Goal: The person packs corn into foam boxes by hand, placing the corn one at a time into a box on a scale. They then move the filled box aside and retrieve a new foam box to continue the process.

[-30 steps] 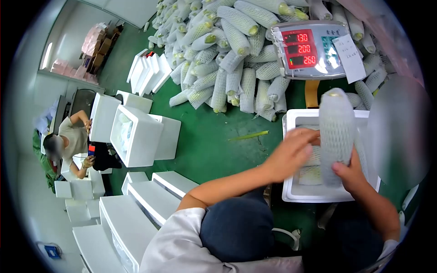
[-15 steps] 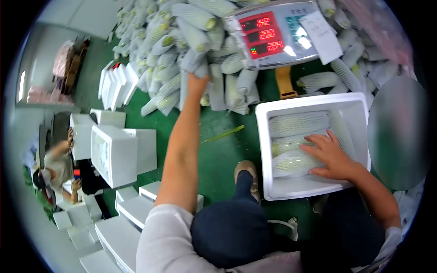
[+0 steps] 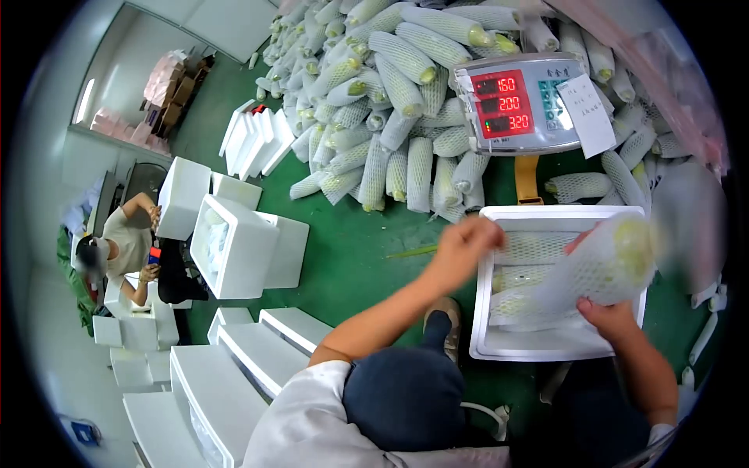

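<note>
My right hand (image 3: 608, 316) grips a long pale-green vegetable in a white foam net sleeve (image 3: 585, 265), holding it tilted over a white foam box (image 3: 481, 304). The vegetable's bare yellow-green end points right. Inside the box lie several similar sleeved vegetables (image 3: 534, 248), partly hidden by the held one. My left hand (image 3: 472, 242) is at the box's left rim, with its fingers curled together, slightly blurred, and nothing visible in them.
A large pile of sleeved vegetables (image 3: 374, 101) lies ahead around a scale display (image 3: 530, 105) with red digits. White foam boxes (image 3: 242, 246) and lids (image 3: 261, 140) stand left. Another person (image 3: 129, 242) sits at far left. A green stalk (image 3: 409, 252) lies on the floor.
My left hand has come back from the pile to the box's left rim. My right hand, earlier spread over the box's contents, now grips a sleeved vegetable. The scale's digits differ.
</note>
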Available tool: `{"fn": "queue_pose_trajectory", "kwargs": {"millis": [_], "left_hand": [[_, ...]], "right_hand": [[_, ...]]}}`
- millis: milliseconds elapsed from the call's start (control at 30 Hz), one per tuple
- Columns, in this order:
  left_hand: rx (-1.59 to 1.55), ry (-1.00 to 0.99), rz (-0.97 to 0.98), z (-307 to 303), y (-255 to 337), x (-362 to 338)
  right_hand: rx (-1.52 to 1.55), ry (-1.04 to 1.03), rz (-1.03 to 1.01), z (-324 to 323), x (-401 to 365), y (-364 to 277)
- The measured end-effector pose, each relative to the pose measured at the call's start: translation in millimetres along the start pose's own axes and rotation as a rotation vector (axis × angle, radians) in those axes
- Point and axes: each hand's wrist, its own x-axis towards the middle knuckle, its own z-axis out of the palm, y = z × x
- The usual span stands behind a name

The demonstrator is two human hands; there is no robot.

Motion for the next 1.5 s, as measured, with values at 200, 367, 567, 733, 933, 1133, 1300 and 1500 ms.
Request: {"fn": "queue_pose_trajectory", "kwargs": {"millis": [200,367,567,733,933,1133,1300,1500], "left_hand": [[0.737,0.814,-0.054,-124.0,-176.4,77.9],[0.788,0.866,-0.564,-131.8,-182.4,116.2],[-0.622,0.564,-0.626,-152.5,-157.9,100.0],[-0.573,0.338,-0.2,-56.3,-49.3,-5.5],[0.043,-0.55,0.129,38.8,51.7,-42.0],[0.638,-0.299,0.478,67.2,63.9,-11.2],[1.326,-0.464,0.031,113.8,26.6,25.8],[0.979,-0.429,-0.039,101.5,21.7,52.7]], "right_hand": [[-1.13,-0.381,-0.289,-5.1,22.3,29.7],[-1.094,-0.28,-0.192,-5.8,22.4,12.0],[-0.711,-0.109,-0.182,-17.9,-1.4,-5.9],[-0.396,-0.153,0.058,-29.4,-15.5,2.9],[0.224,-0.153,0.016,4.9,-24.9,-10.7],[0.316,0.084,0.008,-57.5,-34.3,-32.1],[0.165,0.552,0.078,-89.8,-42.8,-56.8],[0.217,0.213,0.243,-113.5,-64.5,-46.9]]}}
